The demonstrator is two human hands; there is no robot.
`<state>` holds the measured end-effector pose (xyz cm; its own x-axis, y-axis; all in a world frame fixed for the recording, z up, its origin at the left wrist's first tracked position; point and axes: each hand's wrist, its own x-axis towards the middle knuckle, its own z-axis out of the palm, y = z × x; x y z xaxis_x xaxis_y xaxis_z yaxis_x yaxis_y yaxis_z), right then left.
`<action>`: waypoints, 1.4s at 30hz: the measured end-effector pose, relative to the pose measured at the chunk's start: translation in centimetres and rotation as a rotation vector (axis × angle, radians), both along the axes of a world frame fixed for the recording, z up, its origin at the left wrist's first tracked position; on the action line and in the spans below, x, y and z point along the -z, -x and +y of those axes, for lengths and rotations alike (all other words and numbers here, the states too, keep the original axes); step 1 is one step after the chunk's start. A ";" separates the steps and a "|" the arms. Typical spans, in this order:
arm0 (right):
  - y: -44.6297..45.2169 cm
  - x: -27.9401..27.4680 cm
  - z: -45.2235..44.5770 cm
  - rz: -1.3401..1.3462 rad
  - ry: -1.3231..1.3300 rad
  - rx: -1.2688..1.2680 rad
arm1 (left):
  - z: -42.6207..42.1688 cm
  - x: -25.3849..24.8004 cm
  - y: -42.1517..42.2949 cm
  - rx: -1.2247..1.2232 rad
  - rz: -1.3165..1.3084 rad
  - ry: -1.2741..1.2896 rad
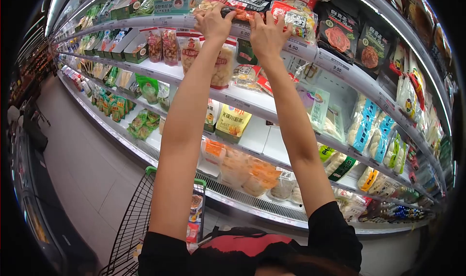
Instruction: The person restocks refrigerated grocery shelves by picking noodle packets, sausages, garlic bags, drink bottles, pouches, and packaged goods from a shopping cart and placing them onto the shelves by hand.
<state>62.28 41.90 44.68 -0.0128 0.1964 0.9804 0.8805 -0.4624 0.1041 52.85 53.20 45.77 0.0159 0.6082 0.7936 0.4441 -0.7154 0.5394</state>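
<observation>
Both the left hand (213,24) and the right hand (268,37) are at a black packet (250,1) on the upper shelf (307,52). The left hand's fingers are bent at the packet's left end, thumb toward its near edge. The right hand's fingers are bent and spread at its right end, overlapping a red-and-white packet (297,17); whether either hand is closed in a grip cannot be told. The black packet carries white Chinese characters, partly covered and too small to read reliably.

Price labels on the shelf edge, left to right:
- 6.00 label (245,33): between the wrists.
- 4.50 label (293,47): just right of the right hand.
- 9.50 label (337,68): farther right, near two black packs with white Chinese lettering, a left pack (336,33) and a right pack (373,48).

Nearer, between the forearms, a yellow bag (233,121) shows large dark characters beginning 火锅. Clear bags with blue bands (363,125) stand at right. A black wire cart (130,222) with green fittings is at near left.
</observation>
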 end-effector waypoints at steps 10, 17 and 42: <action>11.4 13.2 -2.3 0.204 0.014 -0.414 | -8.6 16.7 10.4 0.311 -0.291 -0.128; 27.6 47.3 -5.5 1.129 1.089 -1.072 | -19.8 54.4 28.6 -0.285 -0.214 0.833; 52.3 71.9 -8.2 2.089 1.807 -0.372 | -23.4 77.4 52.1 -0.783 -0.528 1.450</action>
